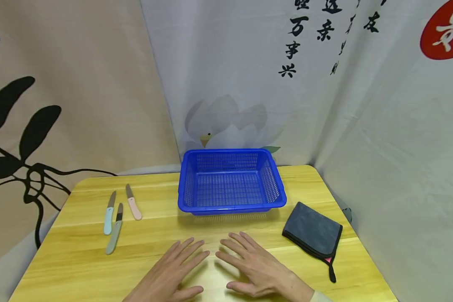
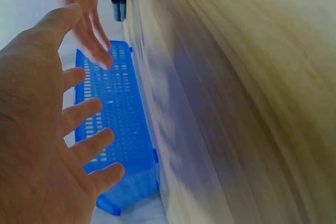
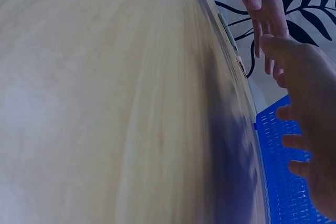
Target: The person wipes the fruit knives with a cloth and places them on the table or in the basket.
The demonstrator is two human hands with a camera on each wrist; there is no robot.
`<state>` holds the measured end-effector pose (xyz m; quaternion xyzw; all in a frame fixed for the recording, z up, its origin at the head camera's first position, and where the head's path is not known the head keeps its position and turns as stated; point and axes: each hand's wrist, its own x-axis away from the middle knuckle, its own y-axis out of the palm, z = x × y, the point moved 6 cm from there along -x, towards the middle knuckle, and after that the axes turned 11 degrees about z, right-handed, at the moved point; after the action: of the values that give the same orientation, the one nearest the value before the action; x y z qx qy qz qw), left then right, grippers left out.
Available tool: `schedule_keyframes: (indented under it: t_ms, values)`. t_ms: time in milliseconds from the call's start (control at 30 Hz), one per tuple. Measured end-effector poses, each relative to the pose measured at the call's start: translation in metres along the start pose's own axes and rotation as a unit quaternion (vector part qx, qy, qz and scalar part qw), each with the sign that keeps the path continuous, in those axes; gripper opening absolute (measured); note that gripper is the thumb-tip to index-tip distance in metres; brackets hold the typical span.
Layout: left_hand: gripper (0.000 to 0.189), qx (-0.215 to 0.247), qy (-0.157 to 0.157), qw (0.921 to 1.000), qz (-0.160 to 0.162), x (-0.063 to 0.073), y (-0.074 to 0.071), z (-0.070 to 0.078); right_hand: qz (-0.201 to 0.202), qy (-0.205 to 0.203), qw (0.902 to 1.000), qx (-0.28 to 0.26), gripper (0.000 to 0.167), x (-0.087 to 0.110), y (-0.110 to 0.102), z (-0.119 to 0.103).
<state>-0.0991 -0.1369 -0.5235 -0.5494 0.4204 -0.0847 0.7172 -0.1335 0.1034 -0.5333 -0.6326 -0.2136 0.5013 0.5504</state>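
My left hand and right hand hover side by side over the front middle of the table, fingers spread and straight, holding nothing. Beyond them stands a blue plastic basket with perforated walls; no contents show in it. To the left lie three small knives: one with a light blue handle, one with a grey-green handle, one with a pink handle. Right of my right hand is a folded dark grey cloth with black edging and a loop. Both wrist views show the palms apart from the wood.
The light wooden table ends at the back against a printed curtain with writing and plant shapes. Another pale curtain hangs along the right edge.
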Motion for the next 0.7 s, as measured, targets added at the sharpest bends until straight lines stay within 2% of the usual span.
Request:
schedule_keyframes:
  t_ms: [100, 233, 333, 567, 700]
  values:
    - [0.084, 0.01, -0.017, 0.9998, -0.003, 0.003, -0.002, -0.005, 0.003, 0.002, 1.0, 0.0, 0.077, 0.001, -0.002, 0.0]
    - [0.082, 0.014, -0.062, 0.998, -0.009, 0.008, -0.01, -0.016, 0.007, 0.007, 0.9999, -0.003, 0.076, 0.002, -0.004, 0.001]
    - [0.081, 0.005, -0.086, 0.9963, 0.0, 0.013, -0.016, -0.027, 0.01, 0.012, 0.9999, -0.006, 0.077, 0.004, -0.005, 0.003]
    - [0.079, 0.014, -0.16, 0.9871, -0.001, 0.029, -0.027, -0.055, 0.021, 0.014, 0.9996, -0.008, 0.078, 0.008, -0.007, 0.005]
    - [0.08, 0.005, -0.171, 0.9852, 0.015, 0.038, -0.031, -0.069, 0.029, 0.015, 0.9995, -0.007, 0.078, 0.01, -0.009, 0.006]
